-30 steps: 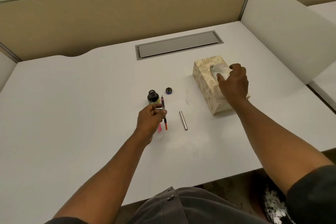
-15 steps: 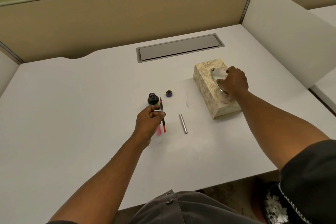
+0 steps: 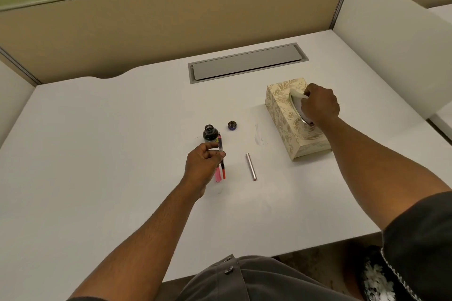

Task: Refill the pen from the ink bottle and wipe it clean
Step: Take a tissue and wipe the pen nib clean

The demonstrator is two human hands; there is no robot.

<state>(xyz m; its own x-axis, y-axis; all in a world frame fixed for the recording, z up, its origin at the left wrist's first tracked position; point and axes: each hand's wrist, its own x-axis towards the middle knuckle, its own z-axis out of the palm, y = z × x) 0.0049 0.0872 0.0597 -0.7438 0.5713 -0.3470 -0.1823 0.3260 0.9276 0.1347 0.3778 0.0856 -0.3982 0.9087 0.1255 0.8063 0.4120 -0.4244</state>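
— Why is the pen off the counter (image 3: 97, 154) like that?

— My left hand (image 3: 204, 162) is closed around the pen (image 3: 221, 154), fingertips pinching its clear middle, nib end up beside the open ink bottle (image 3: 210, 133). I judge it is freshly filled, so I hold it clear of the white top to spare it a stain. A pink piece (image 3: 217, 175) shows just below my fingers; whether I hold it too, I cannot tell

— And the other hand?

— My right hand (image 3: 319, 105) is on the tissue box (image 3: 283, 120), fingers pinched shut on the white tissue (image 3: 297, 95) standing out of the slot. That sheet is for the wiping

— The bottle has no lid?

— Its cap (image 3: 232, 125) lies just to the right of it, apart, mouth up. I leave it off, I think, until the pen is clean. The metal barrel (image 3: 251, 166) rests nearer me, between pen and box, out of the way but within reach for reassembly

— Any worry?

— Pulling one-handed may drag the light box along
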